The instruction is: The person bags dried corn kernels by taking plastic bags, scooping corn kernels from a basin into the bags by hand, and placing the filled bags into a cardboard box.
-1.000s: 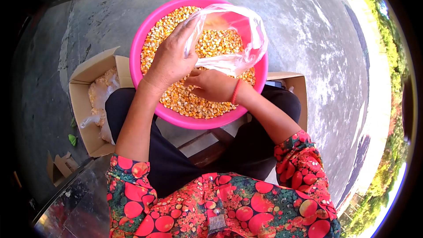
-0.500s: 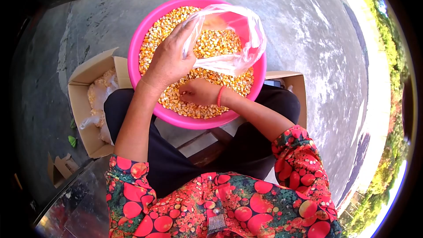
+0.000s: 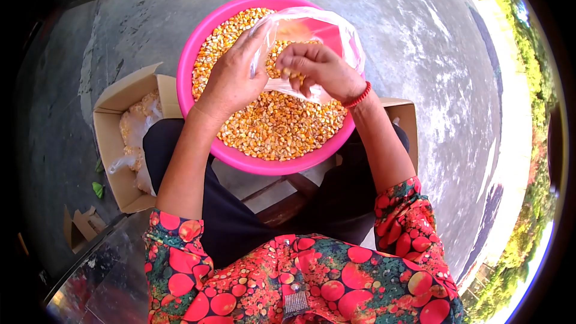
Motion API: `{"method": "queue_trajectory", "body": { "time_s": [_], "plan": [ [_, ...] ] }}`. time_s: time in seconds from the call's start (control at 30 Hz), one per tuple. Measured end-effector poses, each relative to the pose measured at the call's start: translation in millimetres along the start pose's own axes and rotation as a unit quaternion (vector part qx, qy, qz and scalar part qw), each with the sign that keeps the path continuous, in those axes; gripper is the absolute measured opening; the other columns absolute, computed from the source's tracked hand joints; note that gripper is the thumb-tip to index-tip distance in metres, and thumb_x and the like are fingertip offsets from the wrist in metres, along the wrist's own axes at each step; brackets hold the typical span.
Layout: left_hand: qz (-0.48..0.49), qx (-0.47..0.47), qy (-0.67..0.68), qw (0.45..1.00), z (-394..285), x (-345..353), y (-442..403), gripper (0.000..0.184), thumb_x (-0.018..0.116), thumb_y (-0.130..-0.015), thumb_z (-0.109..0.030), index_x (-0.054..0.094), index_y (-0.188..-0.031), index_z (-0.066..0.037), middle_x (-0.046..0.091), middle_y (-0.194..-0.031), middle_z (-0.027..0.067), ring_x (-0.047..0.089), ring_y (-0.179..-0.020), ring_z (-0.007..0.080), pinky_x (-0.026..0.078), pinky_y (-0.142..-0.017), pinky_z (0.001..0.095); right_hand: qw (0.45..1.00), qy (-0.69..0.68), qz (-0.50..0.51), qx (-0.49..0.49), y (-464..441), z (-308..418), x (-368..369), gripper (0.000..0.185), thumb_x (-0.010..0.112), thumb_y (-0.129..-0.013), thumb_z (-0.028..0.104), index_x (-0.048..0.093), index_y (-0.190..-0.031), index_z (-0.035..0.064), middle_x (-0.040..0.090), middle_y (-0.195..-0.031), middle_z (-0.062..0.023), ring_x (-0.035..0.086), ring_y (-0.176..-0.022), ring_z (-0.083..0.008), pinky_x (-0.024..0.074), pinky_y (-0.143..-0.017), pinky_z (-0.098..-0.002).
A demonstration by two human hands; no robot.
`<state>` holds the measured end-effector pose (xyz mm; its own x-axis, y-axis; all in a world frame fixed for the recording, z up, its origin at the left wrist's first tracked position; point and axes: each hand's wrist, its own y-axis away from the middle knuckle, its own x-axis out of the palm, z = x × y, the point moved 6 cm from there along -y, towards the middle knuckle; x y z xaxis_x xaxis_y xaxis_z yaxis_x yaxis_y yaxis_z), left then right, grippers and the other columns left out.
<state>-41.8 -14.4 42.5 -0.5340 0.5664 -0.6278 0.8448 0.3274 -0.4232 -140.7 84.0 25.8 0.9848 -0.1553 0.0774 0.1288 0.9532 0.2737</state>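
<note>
A pink basin [image 3: 187, 54] full of yellow corn kernels [image 3: 270, 135] rests above my lap. My left hand [image 3: 234, 78] is closed on the left side of a clear plastic bag [image 3: 353, 42], keeping its mouth spread wide over the basin. Over the bag's opening is my right hand [image 3: 321, 71], with a red bracelet at its wrist. Its fingers are curled, and several kernels show beneath them. How many kernels lie inside the palm is hidden.
To the left stands an open cardboard box [image 3: 111, 138] with bagged corn in it. Another cardboard box [image 3: 408, 129] is partly hidden beside my right knee. Torn cardboard [image 3: 84, 228] and a green leaf [image 3: 98, 189] lie on the concrete floor [image 3: 432, 72].
My right hand has risen out of the kernels near the basin's front and moved up and right, over the bag's mouth. The left hand and bag have barely shifted.
</note>
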Motion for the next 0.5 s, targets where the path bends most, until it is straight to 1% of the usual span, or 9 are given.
{"method": "queue_trajectory", "body": {
  "time_s": [0.07, 0.1, 0.17, 0.23, 0.3, 0.33, 0.4, 0.47, 0.5],
  "plan": [
    [0.006, -0.007, 0.004, 1.0, -0.7, 0.6, -0.1, 0.067, 0.05, -0.071, 0.003, 0.036, -0.136, -0.006, 0.044, -0.132, 0.0179, 0.046, -0.119, 0.0329, 0.04, -0.099, 0.0373, 0.995, 0.016, -0.08, -0.053, -1.0, 7.5, -12.0, 0.022, 0.051, -0.093, 0.019, 0.06, -0.105, 0.0029, 0.061, -0.097, -0.0048, 0.061, -0.082, -0.0113, 0.0523, -0.07, -0.0254],
    [0.007, -0.006, 0.004, 1.0, -0.9, 1.0, -0.7, 0.067, 0.05, -0.071, 0.003, 0.035, -0.136, -0.006, 0.043, -0.133, 0.0177, 0.046, -0.119, 0.0327, 0.041, -0.099, 0.0374, 0.995, 0.015, -0.08, -0.053, -2.3, 3.7, -15.7, 0.022, 0.051, -0.093, 0.019, 0.06, -0.105, 0.0029, 0.061, -0.097, -0.0048, 0.061, -0.082, -0.0113, 0.0523, -0.07, -0.0254],
    [0.007, -0.005, 0.004, 1.0, -1.2, -0.2, -1.9, 0.068, 0.05, -0.071, 0.003, 0.035, -0.136, -0.006, 0.043, -0.133, 0.0175, 0.046, -0.12, 0.0326, 0.041, -0.098, 0.0375, 0.899, 0.316, -0.095, -0.286, 2.7, 21.1, -16.0, 0.019, 0.054, -0.09, 0.011, 0.06, -0.105, 0.0025, 0.06, -0.102, -0.0066, 0.06, -0.088, -0.0116, 0.0507, -0.076, -0.0261],
    [0.029, -0.042, 0.031, 0.998, 0.8, 0.7, -1.4, 0.071, 0.052, -0.071, 0.004, 0.035, -0.138, -0.007, 0.042, -0.136, 0.0188, 0.04, -0.127, 0.0307, 0.033, -0.105, 0.0364, 0.893, 0.326, -0.136, -0.28, 11.1, 32.3, -19.4, 0.016, 0.056, -0.085, 0.002, 0.063, -0.1, 0.0025, 0.062, -0.099, -0.0062, 0.06, -0.086, -0.0112, 0.0496, -0.075, -0.0249],
    [0.015, -0.045, 0.034, 0.998, 2.2, -0.2, -1.7, 0.069, 0.054, -0.071, 0.003, 0.036, -0.137, -0.007, 0.044, -0.134, 0.019, 0.042, -0.126, 0.0309, 0.033, -0.104, 0.0363, 0.926, 0.185, -0.222, -0.242, 21.7, 37.9, -38.1, 0.017, 0.058, -0.081, -0.001, 0.064, -0.096, 0.0041, 0.064, -0.091, -0.0066, 0.061, -0.083, -0.0122, 0.0489, -0.072, -0.0253],
    [0.0, -0.048, 0.037, 0.998, 3.9, -1.9, -2.5, 0.067, 0.055, -0.072, 0.002, 0.038, -0.136, -0.006, 0.045, -0.133, 0.0192, 0.043, -0.125, 0.0311, 0.034, -0.103, 0.0362, 0.884, 0.256, -0.305, -0.246, 30.9, 45.6, -46.6, 0.018, 0.063, -0.077, 0.002, 0.065, -0.094, 0.0056, 0.064, -0.084, -0.0074, 0.061, -0.078, -0.018, 0.048, -0.068, -0.0273],
    [-0.027, -0.041, 0.007, 0.999, 11.7, -2.7, -1.5, 0.063, 0.055, -0.072, 0.001, 0.04, -0.133, -0.005, 0.047, -0.13, 0.0195, 0.047, -0.12, 0.032, 0.038, -0.1, 0.0369, 0.666, 0.508, -0.393, -0.379, 44.8, 75.2, -45.1, 0.023, 0.067, -0.071, 0.006, 0.066, -0.094, 0.0076, 0.062, -0.082, -0.0088, 0.059, -0.074, -0.024, 0.047, -0.065, -0.03],
    [-0.053, -0.032, -0.022, 0.998, 14.4, -7.3, -2.3, 0.06, 0.055, -0.072, 0.001, 0.042, -0.131, -0.004, 0.05, -0.127, 0.0198, 0.05, -0.116, 0.0329, 0.042, -0.097, 0.0375, 0.562, 0.583, -0.426, -0.404, 47.2, 68.9, -54.4, 0.025, 0.068, -0.07, 0.007, 0.065, -0.095, 0.0076, 0.062, -0.083, -0.0089, 0.059, -0.075, -0.0261, 0.047, -0.065, -0.0309],
    [-0.056, -0.059, -0.008, 0.997, 17.0, -9.8, -3.2, 0.06, 0.056, -0.073, 0.001, 0.043, -0.131, -0.003, 0.051, -0.127, 0.0191, 0.05, -0.118, 0.0303, 0.04, -0.099, 0.0351, 0.593, 0.606, -0.42, -0.324, 41.5, 50.9, -67.4, 0.024, 0.066, -0.073, 0.009, 0.064, -0.097, 0.0071, 0.062, -0.081, -0.0077, 0.059, -0.072, -0.0234, 0.0471, -0.064, -0.0302]
  ]
}}
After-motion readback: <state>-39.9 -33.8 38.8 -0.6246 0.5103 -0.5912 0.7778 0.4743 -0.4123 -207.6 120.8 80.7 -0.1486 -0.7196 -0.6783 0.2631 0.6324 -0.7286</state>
